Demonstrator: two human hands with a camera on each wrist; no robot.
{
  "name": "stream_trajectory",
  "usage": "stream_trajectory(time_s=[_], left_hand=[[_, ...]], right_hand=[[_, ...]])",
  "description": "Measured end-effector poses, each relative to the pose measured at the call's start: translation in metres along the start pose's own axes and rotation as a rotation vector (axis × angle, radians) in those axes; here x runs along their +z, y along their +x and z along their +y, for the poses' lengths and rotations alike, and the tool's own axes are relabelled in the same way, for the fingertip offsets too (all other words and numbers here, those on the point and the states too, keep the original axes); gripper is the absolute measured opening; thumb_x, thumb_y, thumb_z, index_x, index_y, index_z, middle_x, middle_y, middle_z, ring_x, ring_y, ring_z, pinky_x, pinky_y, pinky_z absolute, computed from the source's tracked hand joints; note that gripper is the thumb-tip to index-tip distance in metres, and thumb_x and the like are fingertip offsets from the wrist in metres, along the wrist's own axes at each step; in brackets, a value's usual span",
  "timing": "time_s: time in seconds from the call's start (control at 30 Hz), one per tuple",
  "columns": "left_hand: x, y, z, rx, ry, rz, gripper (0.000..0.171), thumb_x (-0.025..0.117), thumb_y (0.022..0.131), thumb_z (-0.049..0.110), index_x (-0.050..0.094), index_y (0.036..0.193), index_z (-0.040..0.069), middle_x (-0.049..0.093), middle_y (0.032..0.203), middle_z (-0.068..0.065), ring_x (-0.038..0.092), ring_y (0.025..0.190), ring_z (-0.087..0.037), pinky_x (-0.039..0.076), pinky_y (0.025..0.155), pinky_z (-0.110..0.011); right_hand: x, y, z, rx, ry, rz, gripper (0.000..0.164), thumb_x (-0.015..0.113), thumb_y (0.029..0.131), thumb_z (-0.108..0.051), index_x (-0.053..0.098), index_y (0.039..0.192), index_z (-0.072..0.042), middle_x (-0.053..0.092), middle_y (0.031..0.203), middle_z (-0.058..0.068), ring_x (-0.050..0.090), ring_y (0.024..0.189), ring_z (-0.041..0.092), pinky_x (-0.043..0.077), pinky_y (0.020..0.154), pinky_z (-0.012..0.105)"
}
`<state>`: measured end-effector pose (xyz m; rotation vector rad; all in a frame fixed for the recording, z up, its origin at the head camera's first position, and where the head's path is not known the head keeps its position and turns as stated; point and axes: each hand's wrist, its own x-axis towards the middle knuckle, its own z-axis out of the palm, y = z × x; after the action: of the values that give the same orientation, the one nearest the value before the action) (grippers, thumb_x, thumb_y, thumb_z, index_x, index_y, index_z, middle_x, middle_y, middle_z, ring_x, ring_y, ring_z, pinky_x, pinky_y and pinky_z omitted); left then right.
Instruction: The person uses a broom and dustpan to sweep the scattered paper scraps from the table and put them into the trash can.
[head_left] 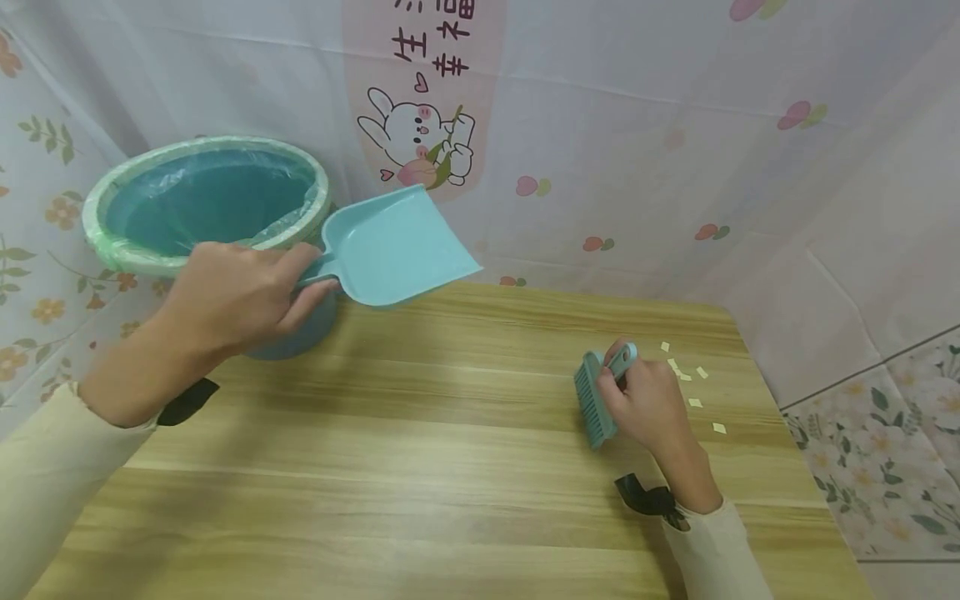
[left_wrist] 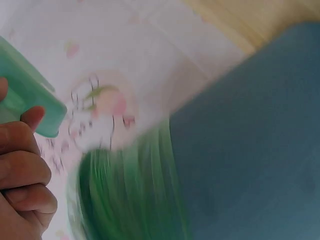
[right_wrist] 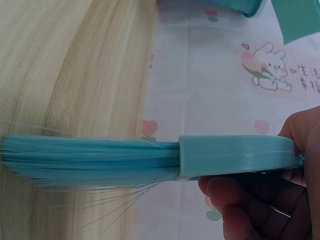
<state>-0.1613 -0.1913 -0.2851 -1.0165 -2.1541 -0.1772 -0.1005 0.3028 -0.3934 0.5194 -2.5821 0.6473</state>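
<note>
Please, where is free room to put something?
The wooden table is bare in the middle, between bin and brush, and in front, between both sleeves. Crowded: its right side, where pale scraps lie beside the right hand.

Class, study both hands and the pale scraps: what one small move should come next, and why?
Probably the right hand should shift the brush just beyond the pale scraps. They lie on the table to the brush's right, while the left hand holds the dustpan raised on the left, so a leftward sweep would likely gather them toward it.
</note>
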Motion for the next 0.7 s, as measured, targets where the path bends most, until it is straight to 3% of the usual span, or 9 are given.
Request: stream_trajectory(time_s=[0.17, 0.43, 0.7], left_hand=[[0.023, 0.001, 0.024, 0.024, -0.07, -0.053, 0.071, 0.023, 0.118, 0.059, 0.056, 0.088, 0.004, 0.031, 0.053, 0.004, 0.027, 0.044, -0.015, 0.023, 0.04, -0.036], [0.056, -0.006, 0.055, 0.095, -0.159, -0.135, 0.073, 0.02, 0.119, 0.054, 0.065, 0.105, -0.001, 0.038, 0.058, 0.003, 0.031, 0.047, -0.014, 0.028, 0.042, -0.031], [0.088, -0.015, 0.078, 0.186, -0.219, -0.162, 0.062, 0.018, 0.119, 0.05, 0.054, 0.092, 0.007, 0.038, 0.06, 0.004, 0.032, 0.047, -0.012, 0.025, 0.043, -0.029]], right_hand=[[-0.001, 0.001, -0.001, -0.017, 0.009, 0.0, 0.009, 0.056, 0.094, -0.005, 0.055, 0.088, -0.011, 0.039, 0.055, -0.013, 0.032, 0.043, 0.0, 0.028, 0.04, 0.024], [0.0, 0.001, -0.002, -0.026, 0.005, 0.004, 0.007, 0.056, 0.094, -0.007, 0.055, 0.088, -0.01, 0.041, 0.055, -0.012, 0.033, 0.044, 0.002, 0.029, 0.041, 0.025], [0.0, 0.0, -0.001, -0.022, 0.004, 0.005, 0.007, 0.055, 0.094, -0.007, 0.054, 0.087, -0.01, 0.042, 0.055, -0.011, 0.035, 0.043, 0.003, 0.03, 0.04, 0.025]])
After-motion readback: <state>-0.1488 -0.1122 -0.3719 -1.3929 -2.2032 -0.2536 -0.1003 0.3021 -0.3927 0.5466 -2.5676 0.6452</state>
